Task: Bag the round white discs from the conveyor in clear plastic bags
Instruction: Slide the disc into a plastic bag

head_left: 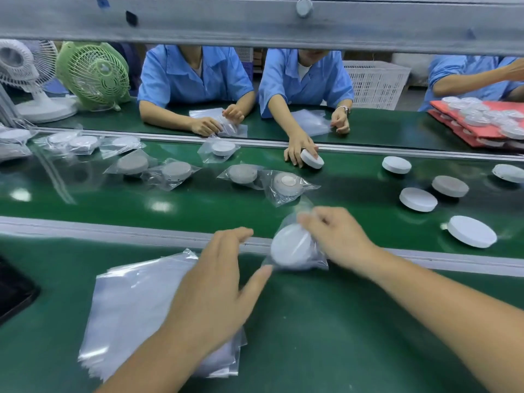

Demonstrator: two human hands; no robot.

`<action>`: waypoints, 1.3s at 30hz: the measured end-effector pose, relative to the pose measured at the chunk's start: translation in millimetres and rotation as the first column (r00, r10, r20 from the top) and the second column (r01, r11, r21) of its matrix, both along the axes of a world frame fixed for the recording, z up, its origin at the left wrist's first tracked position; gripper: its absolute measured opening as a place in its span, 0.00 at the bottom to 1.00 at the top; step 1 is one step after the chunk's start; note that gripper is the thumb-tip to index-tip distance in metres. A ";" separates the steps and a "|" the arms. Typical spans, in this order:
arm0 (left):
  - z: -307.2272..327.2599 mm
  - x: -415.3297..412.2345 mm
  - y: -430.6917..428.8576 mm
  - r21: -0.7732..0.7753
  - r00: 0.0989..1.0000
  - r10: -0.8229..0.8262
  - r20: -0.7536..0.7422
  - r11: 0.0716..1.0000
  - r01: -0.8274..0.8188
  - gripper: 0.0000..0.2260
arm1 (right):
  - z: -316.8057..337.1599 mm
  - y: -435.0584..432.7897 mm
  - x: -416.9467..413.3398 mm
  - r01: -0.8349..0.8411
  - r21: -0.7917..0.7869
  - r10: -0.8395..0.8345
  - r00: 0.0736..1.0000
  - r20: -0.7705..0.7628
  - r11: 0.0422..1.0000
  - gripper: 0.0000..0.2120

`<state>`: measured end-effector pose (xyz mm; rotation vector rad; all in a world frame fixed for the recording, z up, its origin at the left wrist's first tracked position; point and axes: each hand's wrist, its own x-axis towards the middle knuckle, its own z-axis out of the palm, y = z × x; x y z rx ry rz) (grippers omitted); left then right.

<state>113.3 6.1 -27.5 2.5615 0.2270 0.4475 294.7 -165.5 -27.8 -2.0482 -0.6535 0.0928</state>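
My right hand [337, 236] grips a round white disc [287, 246] that sits inside a clear plastic bag [295, 217], held over the near rail of the conveyor [198, 205]. My left hand [218, 282] hovers just left of it, fingers spread and loose, holding nothing, above a stack of empty clear bags [136, 307]. Loose discs lie on the belt to the right, the nearest a white disc [472, 231], then another white disc [418, 199] and a grey-topped disc [450, 186]. Several bagged discs [286, 187] lie on the belt further left.
Across the belt sit three people in blue shirts; one person's hand [297, 150] holds a disc on the belt. A green fan [93, 75] and a white fan [25, 78] stand at the far left. Red trays [479, 120] with discs sit at the far right. A dark object [14, 290] lies at my left.
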 end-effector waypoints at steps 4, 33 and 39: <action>11.8 -6.1 25.9 0.342 0.958 0.019 -0.285 0.936 0.083 0.19 | -1.0 -14.2 77.3 0.398 0.092 -0.369 0.900 -0.234 0.913 0.18; -0.9 2.8 -13.2 -0.105 0.981 -0.189 0.040 0.976 0.193 0.05 | 4.1 -87.0 -49.5 -0.145 -0.077 0.164 0.894 0.417 0.986 0.11; 4.7 1.0 -18.9 -0.447 0.979 -0.185 0.085 0.871 0.203 0.05 | 9.0 -83.8 -63.2 -0.363 -0.199 0.376 0.525 0.763 0.910 0.14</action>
